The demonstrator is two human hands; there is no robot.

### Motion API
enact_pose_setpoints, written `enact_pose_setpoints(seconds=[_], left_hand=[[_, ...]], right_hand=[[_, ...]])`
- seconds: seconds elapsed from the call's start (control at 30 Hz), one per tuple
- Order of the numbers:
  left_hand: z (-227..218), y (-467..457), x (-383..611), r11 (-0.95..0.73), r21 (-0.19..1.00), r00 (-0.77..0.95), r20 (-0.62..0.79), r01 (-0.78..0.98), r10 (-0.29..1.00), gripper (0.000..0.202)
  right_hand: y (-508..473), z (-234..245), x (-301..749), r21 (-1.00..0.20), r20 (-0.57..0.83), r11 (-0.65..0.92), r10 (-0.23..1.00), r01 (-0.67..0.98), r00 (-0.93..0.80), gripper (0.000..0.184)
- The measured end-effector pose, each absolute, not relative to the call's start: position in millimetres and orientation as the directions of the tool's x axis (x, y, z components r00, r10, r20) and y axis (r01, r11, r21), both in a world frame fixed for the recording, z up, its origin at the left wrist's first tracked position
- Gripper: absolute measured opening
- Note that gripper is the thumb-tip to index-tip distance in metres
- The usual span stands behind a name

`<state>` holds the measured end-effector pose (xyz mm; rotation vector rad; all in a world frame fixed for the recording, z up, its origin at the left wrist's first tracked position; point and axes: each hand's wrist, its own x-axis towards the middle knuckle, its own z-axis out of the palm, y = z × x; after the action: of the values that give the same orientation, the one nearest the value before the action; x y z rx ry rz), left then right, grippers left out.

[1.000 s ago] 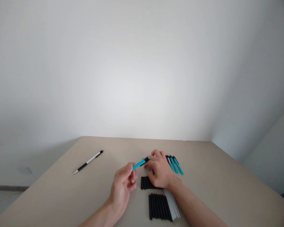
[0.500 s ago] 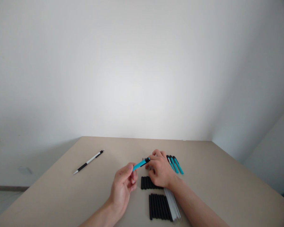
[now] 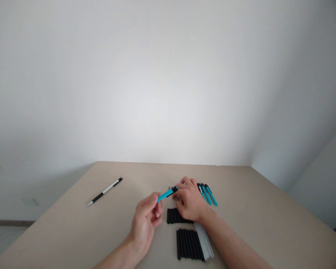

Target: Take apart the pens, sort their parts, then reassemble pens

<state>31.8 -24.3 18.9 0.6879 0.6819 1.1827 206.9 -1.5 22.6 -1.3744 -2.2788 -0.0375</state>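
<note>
Between the thumb and fingers of my left hand [image 3: 147,215] is a turquoise pen barrel [image 3: 165,195] with a black clip end, pointing up and to the right. My right hand [image 3: 190,200] is beside that clip end, low over the table, its fingers curled; the barrel and the fingers themselves hide what the tips touch. Small parts [image 3: 170,188], too tiny to make out, peek out left of its fingers. Under and below the right hand is a row of short black tubes [image 3: 172,216].
More turquoise barrels [image 3: 209,195] lie right of my right hand. A row of longer black tubes [image 3: 189,244] and several thin pale refills [image 3: 204,243] lie near the front. A white and black pen [image 3: 105,191] rests at the left of the beige table [image 3: 72,231], which meets a wall [image 3: 168,82].
Hardly anything differs. The turquoise barrel and my left hand have shifted very slightly to the right, while the right hand stays in place with its fingers curled.
</note>
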Motion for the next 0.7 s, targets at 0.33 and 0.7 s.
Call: enact_pose_setpoints(seconds=[0.33,0.7], left_hand=[[21,-26,32,0.238,0.774,0.248,-0.108,-0.586,0.963,0.03],[16,-24,36,0.208,0.856,0.234,-0.105,-0.473,0.967,0.041]], right_hand=[[0,20,209,-0.257,0.43,0.514,0.819,0.818,-0.38,0.025],[-18,36,198,-0.327,0.704,0.617,0.665,0.716,-0.251,0.015]])
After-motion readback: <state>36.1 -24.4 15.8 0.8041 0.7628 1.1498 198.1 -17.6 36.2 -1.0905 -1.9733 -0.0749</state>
